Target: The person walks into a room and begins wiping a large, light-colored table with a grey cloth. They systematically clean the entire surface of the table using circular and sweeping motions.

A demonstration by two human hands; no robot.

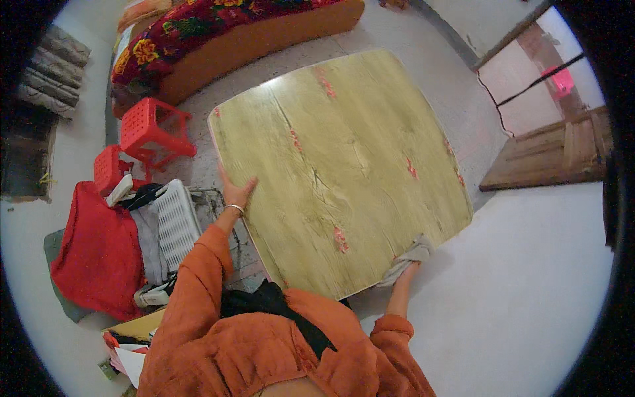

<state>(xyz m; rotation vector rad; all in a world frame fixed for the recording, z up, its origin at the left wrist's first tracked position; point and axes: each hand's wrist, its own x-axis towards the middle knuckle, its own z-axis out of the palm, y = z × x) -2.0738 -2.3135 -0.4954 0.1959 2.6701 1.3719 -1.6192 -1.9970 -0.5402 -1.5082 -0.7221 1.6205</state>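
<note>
A yellowish wood-patterned table (344, 165) with small red flower prints fills the middle of the view. My left hand (237, 192) rests on its left edge, thumb on the top and fingers spread along the side; it holds nothing loose. At the near right edge, my right hand (411, 266) grips a grey cloth (409, 257) pressed against the table's rim. The cloth covers most of those fingers.
Red plastic stools (153, 129) stand left of the table. Nearer, a white slatted chair (177, 215) sits beside a red cloth (99, 251). A bed with a floral cover (192, 36) lies beyond. At right is a wooden door (549, 152).
</note>
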